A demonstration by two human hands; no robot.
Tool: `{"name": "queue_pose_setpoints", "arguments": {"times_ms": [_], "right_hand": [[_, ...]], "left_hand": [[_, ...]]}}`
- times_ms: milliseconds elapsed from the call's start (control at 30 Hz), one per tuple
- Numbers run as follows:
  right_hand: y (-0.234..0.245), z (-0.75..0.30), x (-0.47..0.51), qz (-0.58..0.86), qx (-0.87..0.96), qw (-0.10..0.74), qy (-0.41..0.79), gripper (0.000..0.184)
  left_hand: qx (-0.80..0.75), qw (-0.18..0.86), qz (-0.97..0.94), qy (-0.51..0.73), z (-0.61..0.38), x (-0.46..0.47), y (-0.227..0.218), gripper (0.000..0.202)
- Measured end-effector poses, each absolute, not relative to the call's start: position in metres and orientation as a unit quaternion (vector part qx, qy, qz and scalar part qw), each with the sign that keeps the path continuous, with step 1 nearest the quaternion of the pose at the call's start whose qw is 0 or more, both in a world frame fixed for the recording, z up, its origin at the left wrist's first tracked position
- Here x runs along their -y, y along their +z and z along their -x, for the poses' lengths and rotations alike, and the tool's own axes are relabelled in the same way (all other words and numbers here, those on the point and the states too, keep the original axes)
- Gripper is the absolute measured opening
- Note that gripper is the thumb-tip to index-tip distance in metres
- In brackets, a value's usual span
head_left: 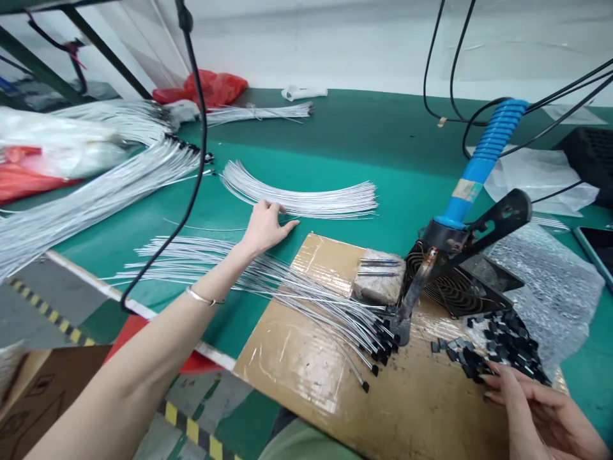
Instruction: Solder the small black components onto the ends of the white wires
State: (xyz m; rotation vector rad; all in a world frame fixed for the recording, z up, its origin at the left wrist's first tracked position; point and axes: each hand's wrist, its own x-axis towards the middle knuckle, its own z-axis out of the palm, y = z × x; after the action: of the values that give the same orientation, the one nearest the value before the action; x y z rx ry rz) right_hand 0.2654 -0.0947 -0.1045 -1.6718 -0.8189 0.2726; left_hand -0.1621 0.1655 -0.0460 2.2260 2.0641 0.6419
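My left hand [269,225] rests at the lower edge of a curved bundle of thin white wires [306,198], thumb stretched out to the right and apart from the fingers. A single loose wire [205,228] runs to the left from under it. Below my forearm lies a second, spread batch of white wires [306,287], with black caps [380,342] on their right ends. My right hand [536,402] is at the near edge of a pile of small black pieces [512,338], its fingertips closed around one of them.
A blue-handled soldering iron [483,166] stands tilted in its holder beside a small fan [454,281] and a pale block [379,276]. Cardboard [306,383] covers the front of the green table. A black cable [198,128] hangs at left, before more wire bundles [105,185]. Bubble wrap [555,287] lies right.
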Motion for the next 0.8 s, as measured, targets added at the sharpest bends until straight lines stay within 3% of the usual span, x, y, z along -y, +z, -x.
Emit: {"name": "queue_pose_setpoints", "arguments": {"times_ms": [100, 300, 467, 800], "right_hand": [[-0.093, -0.253, 0.094, 0.738, 0.338, 0.575, 0.099, 0.045], [-0.072, -0.228, 0.092, 0.738, 0.305, 0.592, 0.109, 0.046], [-0.068, -0.223, 0.090, 0.742, 0.286, 0.592, 0.132, 0.048], [-0.066, -0.223, 0.091, 0.749, 0.283, 0.585, 0.127, 0.048]], "left_hand": [[-0.598, 0.043, -0.779, 0.183, 0.158, -0.190, -0.058, 0.021], [-0.495, 0.077, -0.848, 0.174, 0.134, -0.209, -0.068, 0.039], [-0.485, 0.099, -0.837, 0.233, 0.139, -0.207, -0.055, 0.019], [-0.517, 0.174, -0.785, 0.293, 0.138, -0.201, -0.044, 0.023]]}}
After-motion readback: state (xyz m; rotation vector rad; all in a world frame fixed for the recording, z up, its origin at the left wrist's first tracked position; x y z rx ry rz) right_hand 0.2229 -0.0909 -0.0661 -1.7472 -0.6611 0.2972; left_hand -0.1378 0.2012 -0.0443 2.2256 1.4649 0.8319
